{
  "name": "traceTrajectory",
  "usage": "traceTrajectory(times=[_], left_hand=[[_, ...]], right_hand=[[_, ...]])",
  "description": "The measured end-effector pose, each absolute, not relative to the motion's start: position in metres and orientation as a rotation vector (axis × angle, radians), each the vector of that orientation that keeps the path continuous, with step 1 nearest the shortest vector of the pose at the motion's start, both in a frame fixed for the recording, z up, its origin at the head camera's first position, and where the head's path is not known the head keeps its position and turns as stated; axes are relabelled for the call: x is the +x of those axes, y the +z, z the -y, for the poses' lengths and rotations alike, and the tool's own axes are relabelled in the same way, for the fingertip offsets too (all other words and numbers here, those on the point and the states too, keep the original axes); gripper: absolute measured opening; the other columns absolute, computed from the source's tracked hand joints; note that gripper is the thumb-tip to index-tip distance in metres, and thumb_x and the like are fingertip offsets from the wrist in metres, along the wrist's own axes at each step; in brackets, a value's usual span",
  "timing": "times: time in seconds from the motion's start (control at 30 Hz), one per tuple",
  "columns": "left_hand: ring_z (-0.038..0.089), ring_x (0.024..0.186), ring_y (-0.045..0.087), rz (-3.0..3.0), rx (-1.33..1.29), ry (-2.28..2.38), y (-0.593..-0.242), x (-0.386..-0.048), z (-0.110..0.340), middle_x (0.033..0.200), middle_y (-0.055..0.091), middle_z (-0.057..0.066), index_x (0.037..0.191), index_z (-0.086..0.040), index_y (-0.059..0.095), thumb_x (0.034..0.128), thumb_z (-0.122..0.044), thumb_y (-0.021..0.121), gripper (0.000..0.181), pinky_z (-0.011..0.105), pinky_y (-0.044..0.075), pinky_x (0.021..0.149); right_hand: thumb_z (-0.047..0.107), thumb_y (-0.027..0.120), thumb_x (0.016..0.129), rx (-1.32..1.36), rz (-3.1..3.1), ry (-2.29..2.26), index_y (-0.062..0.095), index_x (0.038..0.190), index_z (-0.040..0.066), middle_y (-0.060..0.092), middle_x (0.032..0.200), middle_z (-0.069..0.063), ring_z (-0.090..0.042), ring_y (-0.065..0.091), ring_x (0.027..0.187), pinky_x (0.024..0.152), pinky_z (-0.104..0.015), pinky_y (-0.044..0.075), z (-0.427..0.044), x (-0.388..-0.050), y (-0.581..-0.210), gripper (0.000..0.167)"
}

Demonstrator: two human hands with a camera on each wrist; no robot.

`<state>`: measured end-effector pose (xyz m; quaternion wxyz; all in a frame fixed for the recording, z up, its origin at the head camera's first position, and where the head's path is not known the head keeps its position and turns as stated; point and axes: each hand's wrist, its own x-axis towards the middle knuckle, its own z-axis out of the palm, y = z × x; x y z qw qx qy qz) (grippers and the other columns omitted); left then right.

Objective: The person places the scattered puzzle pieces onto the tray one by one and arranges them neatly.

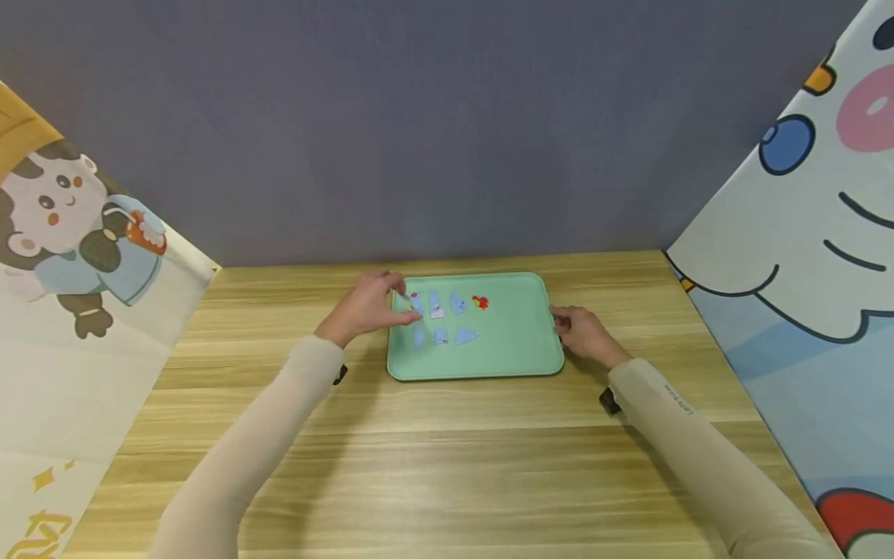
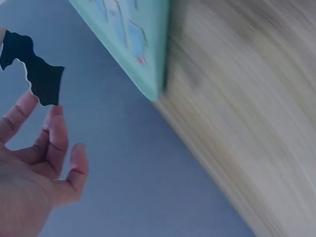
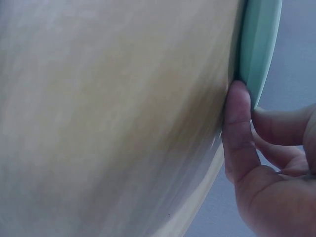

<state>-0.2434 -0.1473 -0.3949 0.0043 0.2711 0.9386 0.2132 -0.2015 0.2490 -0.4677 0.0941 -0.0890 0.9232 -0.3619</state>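
A pale green tray (image 1: 520,326) lies on the wooden table. My left hand (image 1: 366,307) is over the tray's left end. Between its thumb and fingers it pinches a thin, wavy-edged piece, like a jigsaw piece, whose dark back (image 2: 44,76) faces the left wrist camera. Several light-blue printed pieces lie in two rough rows on the tray's left half, among them a pointed piece (image 1: 466,335). A small red piece (image 1: 480,302) ends the far row. At the tray's right edge, my right hand (image 1: 587,335) grips the rim (image 3: 259,44) between thumb and fingers.
Wooden tabletop (image 1: 447,450) surrounds the tray. A grey-blue panel (image 1: 447,140) stands along the table's far edge. Cartoon-printed sheets flank the table, one on the left (image 1: 70,388) and one on the right (image 1: 803,256).
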Motion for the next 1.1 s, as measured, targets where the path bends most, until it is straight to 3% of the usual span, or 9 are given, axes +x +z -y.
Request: traceTrajectory(times=[0.27,0.43,0.73,1.1], left_hand=[[0.023,0.105,0.051,-2.927,1.092,0.639,-0.395,-0.237,0.112,0.110,0.057,0.003,0.096,-0.013,0.064,0.0686,-0.056,0.077,0.052,0.052,0.029,0.093],[0.019,0.105,0.049,-2.905,1.145,0.585,-0.397,-0.236,0.096,0.105,0.057,-0.001,0.094,-0.015,0.065,0.0674,-0.054,0.079,0.049,0.054,0.024,0.097],[0.013,0.090,0.047,-2.771,1.261,0.494,-0.414,-0.235,0.064,0.093,0.059,-0.003,0.090,-0.018,0.065,0.0655,-0.056,0.080,0.047,0.038,0.024,0.080],[0.012,0.083,0.046,-2.753,1.279,0.309,-0.426,-0.235,0.032,0.089,0.055,-0.010,0.086,-0.021,0.063,0.0651,-0.059,0.078,0.046,0.035,0.023,0.076]], right_hand=[[-0.002,0.051,0.094,-0.278,-2.741,-1.078,0.041,0.136,-0.011,0.055,0.096,-0.017,-0.023,0.054,0.077,0.061,-0.031,0.049,-0.247,-0.200,-0.468,0.044],[-0.002,0.052,0.094,-0.271,-2.738,-1.087,0.041,0.136,-0.010,0.055,0.096,-0.018,-0.022,0.054,0.077,0.062,-0.031,0.050,-0.246,-0.200,-0.469,0.045],[-0.002,0.052,0.094,-0.274,-2.739,-1.076,0.040,0.137,-0.010,0.053,0.095,-0.017,-0.024,0.054,0.078,0.061,-0.031,0.050,-0.242,-0.199,-0.463,0.045],[-0.003,0.051,0.093,-0.283,-2.731,-1.082,0.040,0.136,-0.011,0.053,0.094,-0.017,-0.024,0.054,0.078,0.060,-0.029,0.050,-0.239,-0.198,-0.461,0.045]])
